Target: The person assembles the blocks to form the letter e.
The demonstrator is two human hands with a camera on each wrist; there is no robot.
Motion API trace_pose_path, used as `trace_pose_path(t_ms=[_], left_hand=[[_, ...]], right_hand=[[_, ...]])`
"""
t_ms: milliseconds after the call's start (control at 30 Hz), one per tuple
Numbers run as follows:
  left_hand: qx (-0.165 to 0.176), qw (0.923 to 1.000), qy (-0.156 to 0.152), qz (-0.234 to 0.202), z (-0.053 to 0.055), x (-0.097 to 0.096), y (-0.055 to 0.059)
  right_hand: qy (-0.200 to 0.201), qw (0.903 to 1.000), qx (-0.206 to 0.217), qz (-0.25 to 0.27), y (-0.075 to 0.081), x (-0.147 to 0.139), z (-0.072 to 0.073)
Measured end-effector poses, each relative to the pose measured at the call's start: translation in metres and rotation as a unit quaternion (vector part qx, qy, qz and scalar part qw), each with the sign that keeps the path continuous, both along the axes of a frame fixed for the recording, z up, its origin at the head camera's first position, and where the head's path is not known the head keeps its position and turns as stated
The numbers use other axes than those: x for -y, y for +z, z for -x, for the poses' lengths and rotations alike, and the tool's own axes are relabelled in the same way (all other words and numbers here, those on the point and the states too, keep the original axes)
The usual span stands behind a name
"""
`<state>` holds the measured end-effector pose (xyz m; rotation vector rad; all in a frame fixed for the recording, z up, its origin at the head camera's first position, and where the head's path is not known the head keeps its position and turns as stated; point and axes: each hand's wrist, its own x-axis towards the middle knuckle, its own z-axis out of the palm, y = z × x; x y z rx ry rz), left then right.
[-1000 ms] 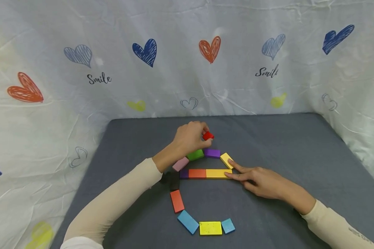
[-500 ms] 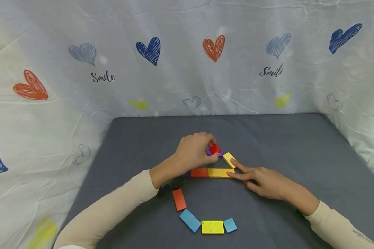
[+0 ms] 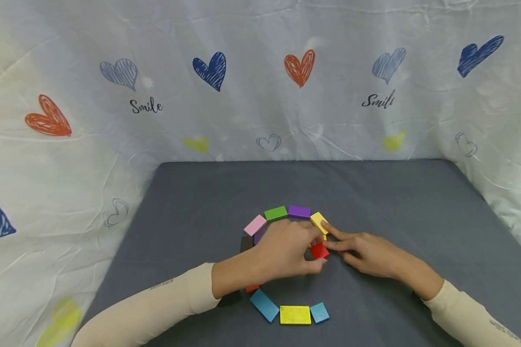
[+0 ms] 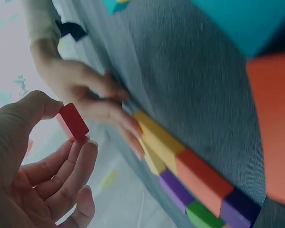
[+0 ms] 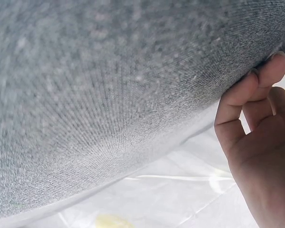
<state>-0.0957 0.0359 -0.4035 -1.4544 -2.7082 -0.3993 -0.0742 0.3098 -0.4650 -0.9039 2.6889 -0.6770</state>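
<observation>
My left hand (image 3: 286, 248) pinches a small red block (image 3: 320, 251) between thumb and fingertips, close to my right hand's fingertips. In the left wrist view the red block (image 4: 72, 122) shows clear of the other blocks. My right hand (image 3: 369, 253) reaches in from the right with two fingers extended, one touching the pale yellow block (image 3: 319, 222) of the arc, the other at the yellow end of the straight row. That row's yellow block (image 4: 159, 135), orange block (image 4: 204, 175) and dark purple block (image 4: 240, 209) lie end to end. My left hand hides most of the row in the head view.
The arc continues with a purple block (image 3: 299, 212), a green block (image 3: 275, 213), a pink block (image 3: 255, 225) and a black block (image 3: 246, 244). Below lie a blue block (image 3: 264, 305), a bright yellow block (image 3: 295, 315) and a small blue block (image 3: 319, 312) on the grey cloth (image 3: 395, 193).
My left hand has carried the red block from above the arc down and to the right, past the purple block, to beside my right fingertips. The right hand keeps its place on the blocks.
</observation>
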Motion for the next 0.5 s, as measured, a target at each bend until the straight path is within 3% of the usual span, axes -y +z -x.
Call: trace_pose_path(t_ms=[133, 333, 500], left_hand=[[0.015, 0.9995, -0.027, 0.012, -0.011, -0.002, -0.006], [0.081, 0.9949, -0.054, 0.029, -0.022, -0.005, -0.014], [0.113, 0.9892, -0.079, 0.049, -0.030, -0.008, -0.024]], right_hand=[[0.000, 1.0000, -0.001, 0.004, -0.001, 0.000, 0.000], [0.002, 0.9999, 0.007, 0.011, 0.001, 0.001, 0.000], [0.012, 0.9998, 0.007, 0.015, -0.001, 0.001, 0.000]])
